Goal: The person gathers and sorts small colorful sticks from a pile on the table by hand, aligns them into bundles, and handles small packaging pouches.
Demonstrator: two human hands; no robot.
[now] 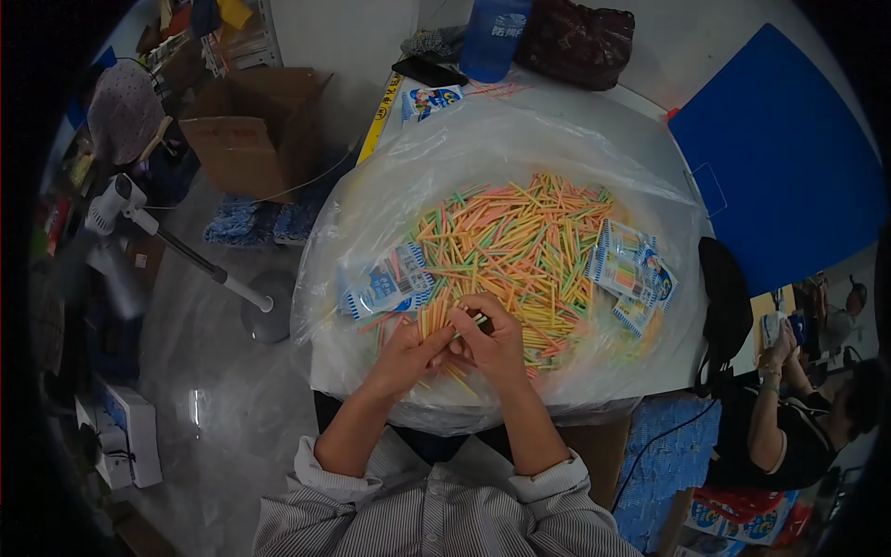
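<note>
A big heap of thin pastel sticks (520, 232), in yellow, orange, pink and green, lies on a clear plastic sheet (371, 204). At the near edge of the heap, my left hand (406, 355) is closed around a small bundle of sticks (432, 324). My right hand (497, 342) touches it from the right, with its fingers bent and pinched at the ends of some sticks. Blue-and-white packets (390, 281) lie just beyond my left hand. More packets (626, 269) rest on the right side of the heap.
At the table's back stand a blue container (495, 42) and a dark red bag (575, 45). A blue board (780, 158) and a black item (724, 306) are at the right. An open cardboard box (251, 139) and a pole stand (209, 269) are left. Another person (789, 418) sits right.
</note>
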